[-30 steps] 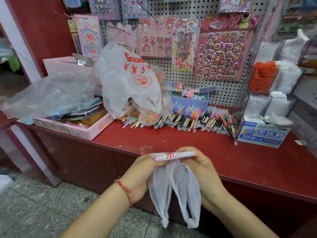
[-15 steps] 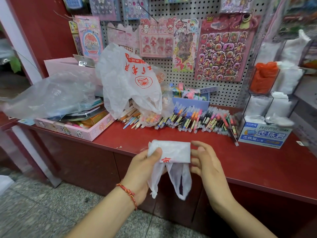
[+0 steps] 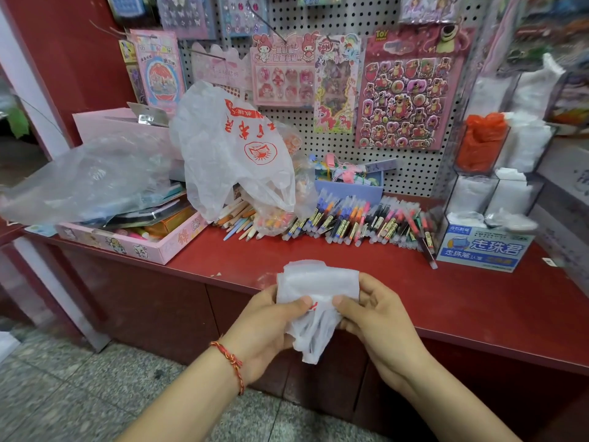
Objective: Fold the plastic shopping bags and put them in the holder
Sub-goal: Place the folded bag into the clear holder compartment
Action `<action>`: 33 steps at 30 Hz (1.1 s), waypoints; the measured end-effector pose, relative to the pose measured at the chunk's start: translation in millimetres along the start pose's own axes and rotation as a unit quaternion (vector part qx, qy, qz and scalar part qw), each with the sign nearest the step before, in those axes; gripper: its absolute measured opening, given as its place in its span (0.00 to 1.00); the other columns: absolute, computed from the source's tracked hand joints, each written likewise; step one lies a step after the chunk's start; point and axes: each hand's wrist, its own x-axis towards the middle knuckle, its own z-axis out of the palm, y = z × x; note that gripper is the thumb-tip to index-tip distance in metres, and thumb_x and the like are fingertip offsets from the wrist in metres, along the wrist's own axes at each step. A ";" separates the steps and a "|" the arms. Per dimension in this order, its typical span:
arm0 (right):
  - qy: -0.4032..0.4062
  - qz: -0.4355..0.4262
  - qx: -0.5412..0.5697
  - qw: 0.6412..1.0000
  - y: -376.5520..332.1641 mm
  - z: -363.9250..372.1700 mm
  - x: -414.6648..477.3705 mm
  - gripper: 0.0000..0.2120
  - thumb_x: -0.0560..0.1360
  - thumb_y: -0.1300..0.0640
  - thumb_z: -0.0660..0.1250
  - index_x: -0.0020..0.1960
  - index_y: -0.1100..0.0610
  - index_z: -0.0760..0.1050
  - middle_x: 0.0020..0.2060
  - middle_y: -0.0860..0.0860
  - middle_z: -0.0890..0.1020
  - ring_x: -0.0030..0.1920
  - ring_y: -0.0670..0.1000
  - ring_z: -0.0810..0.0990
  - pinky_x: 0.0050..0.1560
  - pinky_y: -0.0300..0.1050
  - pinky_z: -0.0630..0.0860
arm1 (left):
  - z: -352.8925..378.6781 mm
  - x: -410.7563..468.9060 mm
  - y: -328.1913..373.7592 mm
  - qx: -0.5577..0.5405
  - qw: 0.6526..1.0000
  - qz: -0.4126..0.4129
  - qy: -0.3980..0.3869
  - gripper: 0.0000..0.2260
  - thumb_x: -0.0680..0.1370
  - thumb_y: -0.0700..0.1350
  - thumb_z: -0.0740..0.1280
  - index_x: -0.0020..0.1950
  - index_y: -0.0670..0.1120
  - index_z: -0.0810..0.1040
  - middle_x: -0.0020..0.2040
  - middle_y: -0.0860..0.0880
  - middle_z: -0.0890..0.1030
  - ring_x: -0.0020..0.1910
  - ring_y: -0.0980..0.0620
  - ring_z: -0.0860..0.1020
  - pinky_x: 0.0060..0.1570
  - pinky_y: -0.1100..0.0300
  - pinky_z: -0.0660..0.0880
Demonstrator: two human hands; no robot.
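A white plastic bag [image 3: 315, 288], folded into a small rectangle with a short tail of handles hanging below, is held in front of the red counter's [image 3: 462, 301] edge. My left hand [image 3: 267, 323] pinches its left side with thumb on top. My right hand [image 3: 373, 317] pinches its right side the same way. A larger white bag with red print [image 3: 236, 148] stands unfolded at the back of the counter. A clear compartment holder [image 3: 497, 173] at the right holds folded white bags and an orange one [image 3: 483, 140].
A pink box [image 3: 140, 244] of stationery under clear plastic sheeting [image 3: 89, 177] sits at the left. Rows of pens [image 3: 357, 221] and pencils line the counter's back. A blue-and-white pen box [image 3: 481, 250] stands before the holder. A pegboard of sticker packs [image 3: 404, 90] rises behind.
The folded strip has been turned over again into a wider, flatter rectangle, and the hanging handle tail has grown shorter. Both hands stayed near the counter's edge.
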 end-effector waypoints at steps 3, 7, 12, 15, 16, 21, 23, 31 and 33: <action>0.027 -0.011 0.016 0.999 9.5 -4.2 -0.8 0.16 0.71 0.78 0.59 0.41 0.62 0.80 0.38 0.55 0.84 0.41 0.53 0.82 0.41 0.41 0.79 | 2.2 0.0 0.2 -0.047 0.993 -0.102 -0.028 0.09 0.77 0.35 0.62 0.54 0.32 0.77 0.45 0.34 0.82 0.35 0.42 0.83 0.31 0.53 0.81; 0.035 -0.105 -0.068 0.992 18.6 -7.6 -1.6 0.25 0.67 0.81 0.59 0.31 0.55 0.83 0.44 0.47 0.84 0.46 0.47 0.82 0.45 0.35 0.77 | 6.0 -1.5 4.6 -0.242 0.961 -0.137 -0.010 0.16 0.80 0.41 0.55 0.53 0.29 0.74 0.43 0.31 0.81 0.33 0.36 0.82 0.27 0.42 0.77; 0.045 -0.274 -0.247 0.928 22.5 -11.5 -3.4 0.25 0.60 0.73 0.55 0.37 0.48 0.81 0.52 0.44 0.79 0.53 0.41 0.78 0.51 0.30 0.72 | 7.7 -0.7 5.8 -0.148 0.983 -0.099 -0.037 0.21 0.79 0.49 0.61 0.55 0.29 0.75 0.49 0.34 0.82 0.45 0.41 0.83 0.40 0.50 0.81; 0.014 -0.252 -0.225 0.941 12.0 -18.0 -7.5 0.17 0.65 0.64 0.56 0.39 0.49 0.82 0.53 0.44 0.80 0.55 0.41 0.78 0.53 0.31 0.72 | 11.8 4.4 -4.0 -0.087 0.996 -0.008 -0.016 0.12 0.78 0.37 0.62 0.57 0.32 0.76 0.50 0.37 0.83 0.48 0.45 0.83 0.41 0.59 0.81; 0.006 -0.215 -0.178 0.960 5.7 -20.3 -8.6 0.15 0.66 0.61 0.58 0.37 0.50 0.82 0.52 0.45 0.82 0.55 0.42 0.78 0.53 0.33 0.73 | 14.5 6.3 -4.7 -0.082 0.997 0.011 -0.005 0.11 0.78 0.37 0.62 0.56 0.33 0.77 0.50 0.38 0.83 0.47 0.47 0.83 0.40 0.60 0.81; 0.041 -0.061 -0.040 0.996 -24.4 -37.7 -5.5 0.15 0.71 0.52 0.69 0.57 0.47 0.73 0.50 0.48 0.83 0.51 0.45 0.81 0.51 0.46 0.78 | 46.4 18.5 -2.4 -0.068 0.995 0.069 -0.011 0.09 0.76 0.40 0.64 0.52 0.38 0.79 0.49 0.40 0.83 0.44 0.49 0.82 0.43 0.60 0.78; 0.041 -0.052 -0.067 0.996 -33.9 -46.7 -3.2 0.21 0.69 0.58 0.74 0.59 0.48 0.72 0.49 0.50 0.82 0.47 0.45 0.82 0.46 0.42 0.80 | 67.8 24.8 -0.4 -0.073 0.994 0.079 -0.038 0.10 0.74 0.41 0.65 0.51 0.38 0.80 0.47 0.39 0.84 0.43 0.48 0.82 0.43 0.59 0.77; 0.111 -0.132 0.000 0.985 -100.5 -118.2 20.7 0.15 0.66 0.64 0.73 0.51 0.64 0.76 0.40 0.60 0.83 0.39 0.56 0.80 0.36 0.43 0.77 | 163.8 65.4 28.1 -0.121 0.984 0.039 -0.128 0.19 0.67 0.44 0.68 0.55 0.38 0.79 0.46 0.42 0.82 0.39 0.50 0.80 0.38 0.58 0.75; 0.128 -0.163 -0.003 0.978 -118.9 -134.8 25.4 0.16 0.66 0.63 0.72 0.52 0.59 0.74 0.36 0.55 0.83 0.35 0.51 0.81 0.34 0.40 0.78 | 185.5 76.1 34.9 -0.129 0.981 0.031 -0.142 0.22 0.68 0.45 0.68 0.60 0.38 0.77 0.51 0.41 0.80 0.44 0.48 0.77 0.44 0.57 0.73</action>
